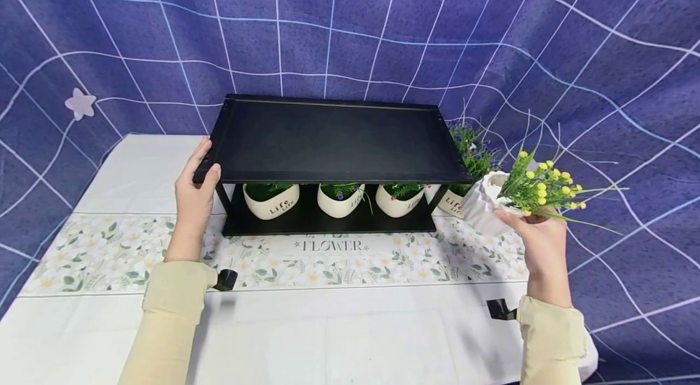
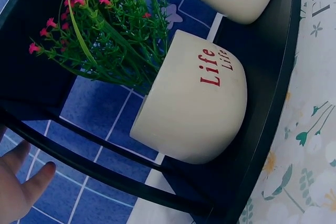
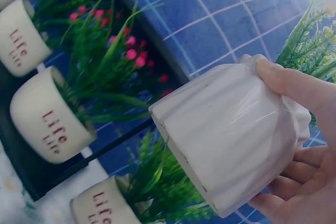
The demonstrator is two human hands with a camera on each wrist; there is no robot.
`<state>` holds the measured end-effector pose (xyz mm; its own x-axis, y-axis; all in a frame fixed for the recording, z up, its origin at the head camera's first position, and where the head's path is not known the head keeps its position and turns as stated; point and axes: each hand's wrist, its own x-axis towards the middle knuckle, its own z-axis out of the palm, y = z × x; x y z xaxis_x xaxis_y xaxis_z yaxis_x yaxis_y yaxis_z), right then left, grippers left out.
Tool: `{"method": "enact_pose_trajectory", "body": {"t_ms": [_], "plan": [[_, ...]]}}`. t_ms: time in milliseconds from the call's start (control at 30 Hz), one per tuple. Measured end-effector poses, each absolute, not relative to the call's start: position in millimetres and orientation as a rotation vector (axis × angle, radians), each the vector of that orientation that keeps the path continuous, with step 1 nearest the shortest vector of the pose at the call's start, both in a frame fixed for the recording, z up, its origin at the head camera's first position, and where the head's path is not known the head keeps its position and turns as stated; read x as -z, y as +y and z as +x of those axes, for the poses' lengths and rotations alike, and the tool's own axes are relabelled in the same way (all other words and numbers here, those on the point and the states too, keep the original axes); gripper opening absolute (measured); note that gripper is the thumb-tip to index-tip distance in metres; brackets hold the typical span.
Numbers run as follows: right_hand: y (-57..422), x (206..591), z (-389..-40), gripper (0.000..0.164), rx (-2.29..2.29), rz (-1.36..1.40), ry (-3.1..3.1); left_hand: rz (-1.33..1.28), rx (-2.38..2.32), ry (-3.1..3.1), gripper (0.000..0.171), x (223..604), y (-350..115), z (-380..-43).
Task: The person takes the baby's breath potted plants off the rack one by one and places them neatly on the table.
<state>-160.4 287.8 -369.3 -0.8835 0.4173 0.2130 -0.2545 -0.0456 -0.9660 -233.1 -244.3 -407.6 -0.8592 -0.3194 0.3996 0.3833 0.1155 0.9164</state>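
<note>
My right hand (image 1: pixel 538 242) grips a white ribbed flowerpot (image 1: pixel 481 206) of yellow flowers (image 1: pixel 547 184), raised at the shelf's right side. The pot is tipped, its flowers toward the right; in the right wrist view the thumb lies at its rim and the fingers are beneath. At the left end of a black two-tier shelf (image 1: pixel 333 142), my left hand (image 1: pixel 195 190) touches the top board's front corner, thumb and fingers spread. Cream "Life" pots stand on the lower tier, among them a left pot (image 1: pixel 270 201) and, in the left wrist view, a pink-flowered pot (image 2: pixel 194 103).
Another cream pot (image 1: pixel 451 203) with blue flowers stands just right of the shelf, partly hidden by the white flowerpot. A floral "FLOWER" strip (image 1: pixel 328 260) runs across the white tablecloth (image 1: pixel 339 330). Behind hangs a blue curtain (image 1: pixel 306 20) with a grid pattern.
</note>
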Motion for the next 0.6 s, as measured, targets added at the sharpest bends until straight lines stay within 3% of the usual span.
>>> {"method": "enact_pose_trajectory", "body": {"t_ms": [200,467,600], "plan": [[290,385,-163,0.075,-1.976,-0.222,-1.809,-0.066,1.801,-1.881,0.046,406,-243,-232],[293,401,-165,0.056,-1.955,-0.371,-1.915,-0.053,1.794,-1.899,0.046,407,-243,-232],[293,410,-166,0.055,-1.948,-0.393,-1.919,-0.055,1.798,-1.896,0.046,407,-243,-232]]}}
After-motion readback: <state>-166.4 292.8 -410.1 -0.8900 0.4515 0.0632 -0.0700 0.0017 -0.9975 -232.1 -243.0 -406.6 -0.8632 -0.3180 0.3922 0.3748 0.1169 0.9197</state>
